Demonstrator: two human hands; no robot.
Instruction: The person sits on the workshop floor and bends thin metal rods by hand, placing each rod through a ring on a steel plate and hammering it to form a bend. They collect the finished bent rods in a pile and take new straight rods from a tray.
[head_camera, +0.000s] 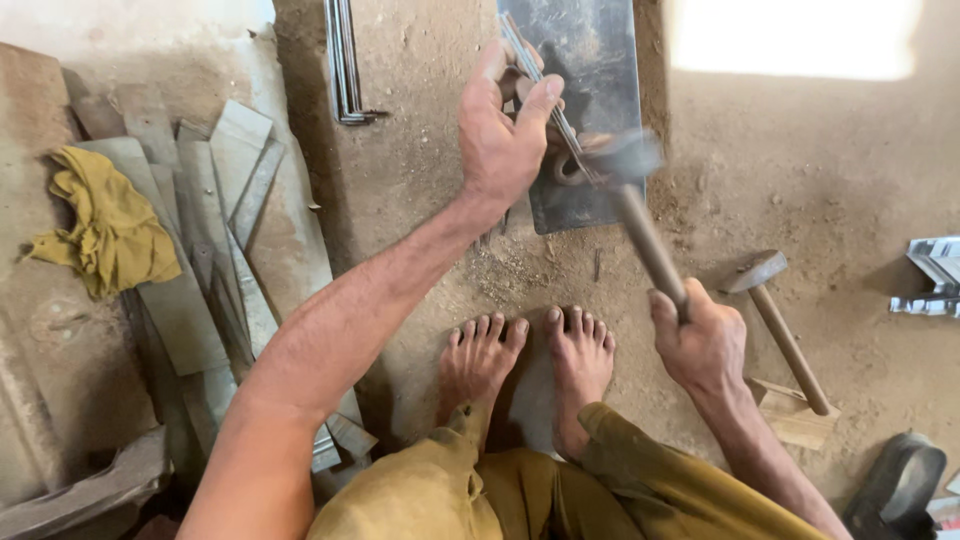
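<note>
Fingers of the left hand (500, 130) are closing in a tight grip around thin metal rods (540, 85), holding them on the dark steel plate (590, 60) lying on the dirt floor (800, 180). Right hand (700, 340) is gripping a hammer (635, 200) by its handle, its head blurring over the rods. A second hammer (775, 315) is lying just beside it; grey slats (215, 220) are crowding the floor's left edge.

— What sort of place?
— Rough metalworking workshop: dirt floor (800, 180), flat metal strips (215, 210) piled left, steel plate (590, 80) as anvil, spare hammer (775, 310) lying nearby, rods (345, 60) stacked.
</note>
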